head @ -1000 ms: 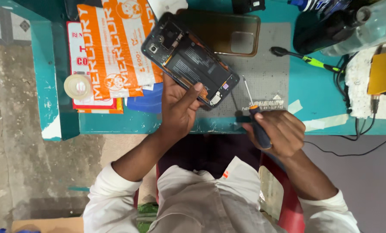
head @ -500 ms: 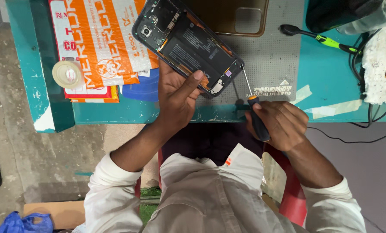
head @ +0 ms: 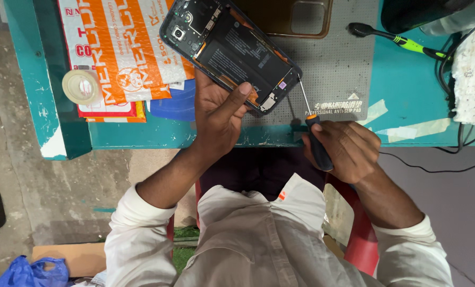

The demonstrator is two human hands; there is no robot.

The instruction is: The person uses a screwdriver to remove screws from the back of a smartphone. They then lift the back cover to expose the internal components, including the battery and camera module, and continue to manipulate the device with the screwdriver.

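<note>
Left hand (head: 219, 114) grasps the opened phone (head: 231, 53); right hand (head: 343, 149) grasps a screwdriver (head: 313, 127). A slipping tip could gouge the battery (head: 245, 56).

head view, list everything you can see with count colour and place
opened smartphone: 1, black, back cover off, over the mat's left part, held at its near end
precision screwdriver: 1, black handle with orange collar, tip at the phone's right edge
anti-slip mat: 1, grey, on the table
phone back cover: 1, brownish, at the mat's far edge
padded mailers: a stack, orange and white, table left
tape roll: 1, pale, left of the mailers
brush: 1, black with green handle, right of the mat
table: 1, teal
cables: black, table right
left hand: holds the phone
right hand: grips the screwdriver
</note>
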